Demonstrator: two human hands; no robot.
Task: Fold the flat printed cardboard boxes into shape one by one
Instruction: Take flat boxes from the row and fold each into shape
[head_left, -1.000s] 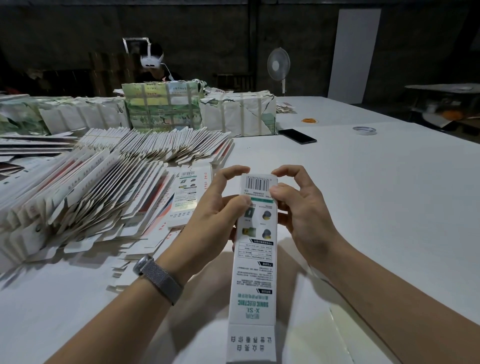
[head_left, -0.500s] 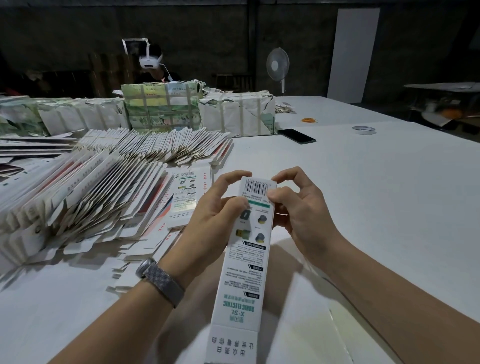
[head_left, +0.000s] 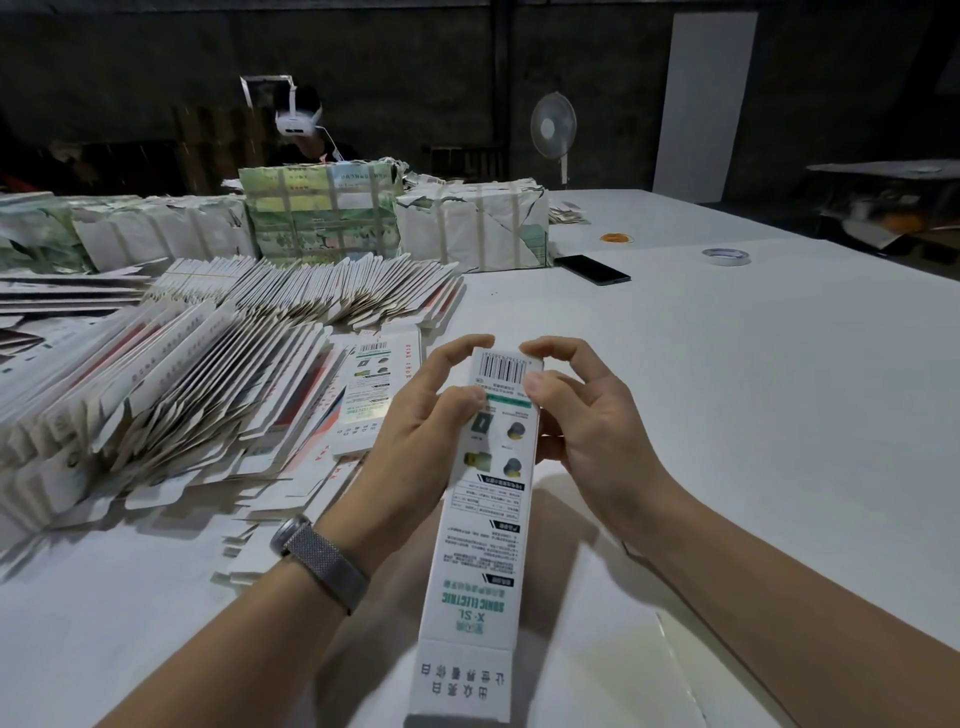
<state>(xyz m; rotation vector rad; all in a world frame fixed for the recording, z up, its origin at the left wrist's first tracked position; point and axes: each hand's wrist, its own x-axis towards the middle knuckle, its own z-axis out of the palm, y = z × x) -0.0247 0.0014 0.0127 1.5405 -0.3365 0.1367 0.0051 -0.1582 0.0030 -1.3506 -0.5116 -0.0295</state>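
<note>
A long white printed box (head_left: 480, 540), opened into a tube, is held above the white table (head_left: 753, 415) with its barcode end pointing away from me. My left hand (head_left: 421, 431) grips its far end from the left, thumb on the printed face and forefinger curled over the top edge. My right hand (head_left: 582, 415) pinches the same end from the right, thumb by the barcode. The near flap hangs open at the bottom edge of the view. Fanned rows of flat boxes (head_left: 171, 384) lie to the left, and one flat box (head_left: 376, 384) lies face up beside my left hand.
Strapped bundles of packaging (head_left: 319, 213) stand at the back left. A black phone (head_left: 592, 269), a tape roll (head_left: 726, 255) and an orange ring (head_left: 616, 238) lie on the far table. A fan (head_left: 554, 127) stands behind. A person wearing a headset (head_left: 298, 122) sits behind the bundles.
The box's near end swung left, then came partly back. Both hands stayed on its far end, with the forefingers now curled closer over the top edge.
</note>
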